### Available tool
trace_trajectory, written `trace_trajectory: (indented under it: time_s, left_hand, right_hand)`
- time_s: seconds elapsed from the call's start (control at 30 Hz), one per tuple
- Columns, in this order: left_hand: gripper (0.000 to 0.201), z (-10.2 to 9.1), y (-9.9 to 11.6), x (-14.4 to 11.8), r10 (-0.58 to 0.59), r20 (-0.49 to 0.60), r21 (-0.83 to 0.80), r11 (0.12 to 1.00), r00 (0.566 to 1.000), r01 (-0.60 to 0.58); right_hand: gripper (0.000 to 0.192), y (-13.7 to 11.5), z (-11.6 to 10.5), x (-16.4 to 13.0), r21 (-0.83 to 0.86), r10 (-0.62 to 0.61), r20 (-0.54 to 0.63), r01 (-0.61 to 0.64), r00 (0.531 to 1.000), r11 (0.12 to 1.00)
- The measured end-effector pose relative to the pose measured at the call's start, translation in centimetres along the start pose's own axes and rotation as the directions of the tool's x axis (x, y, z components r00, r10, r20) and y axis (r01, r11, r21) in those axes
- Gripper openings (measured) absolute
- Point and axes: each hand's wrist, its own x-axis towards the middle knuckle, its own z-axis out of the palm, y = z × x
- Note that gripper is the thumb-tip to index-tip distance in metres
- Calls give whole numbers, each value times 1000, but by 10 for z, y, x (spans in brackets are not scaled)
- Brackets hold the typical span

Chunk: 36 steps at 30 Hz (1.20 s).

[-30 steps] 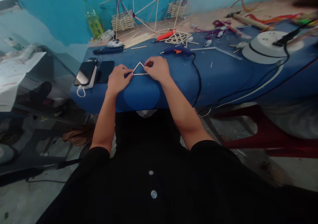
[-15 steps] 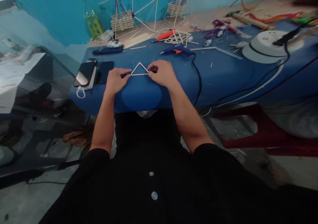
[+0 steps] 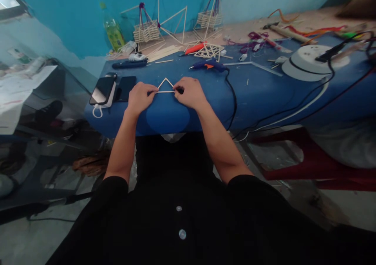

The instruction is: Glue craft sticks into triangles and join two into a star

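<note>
Holding triangle (image 3: 166,91) of thin sticks at both base corners.
Pinched narrow at left corner by thumb and fingers of left hand (image 3: 141,96), at right corner likewise by right hand (image 3: 190,92). Placed at blue table's (image 3: 211,118) near side, apex to 12 o'clock. Around triangle: loose sticks (image 3: 164,54) at 12, orange tool (image 3: 195,48) at 1, glue gun (image 3: 216,65) at 2, black phone (image 3: 126,88) at 9, just beside left hand.
</note>
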Motion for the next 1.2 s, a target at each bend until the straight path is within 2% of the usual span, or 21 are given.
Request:
trace_trajectory:
  time_s: [0.13, 0.37, 0.57, 0.77, 1.0, 1.2]
  left_hand:
    - [26, 1, 2, 1, -10, 3, 32, 999, 1000, 10]
    - [26, -3, -2, 4, 27, 34, -11, 1000, 999, -27]
    - [42, -9, -7, 4, 82, 91, -75, 994, 992, -76]
    - [32, -8, -9, 7, 94, 78, -78, 993, 993, -88]
    - [32, -8, -13, 13, 126, 97, -68, 990, 987, -120]
    - [33, -8, -12, 9, 75, 94, -64, 996, 993, -69]
  right_hand:
    - [26, -1, 2, 0, -7, 9, -12, -9, 1000, 1000]
    - [24, 1, 5, 0, -13, 18, -5, -18, 1000, 1000]
    - [25, 0, 5, -1, -17, 24, -4, -24, 1000, 1000]
    - [23, -3, 4, -1, -34, 36, -28, -37, 999, 999]
    - [24, -3, 5, 0, -46, 55, -29, -56, 998, 997]
    - [24, -2, 5, 1, -42, 53, -31, -55, 998, 998]
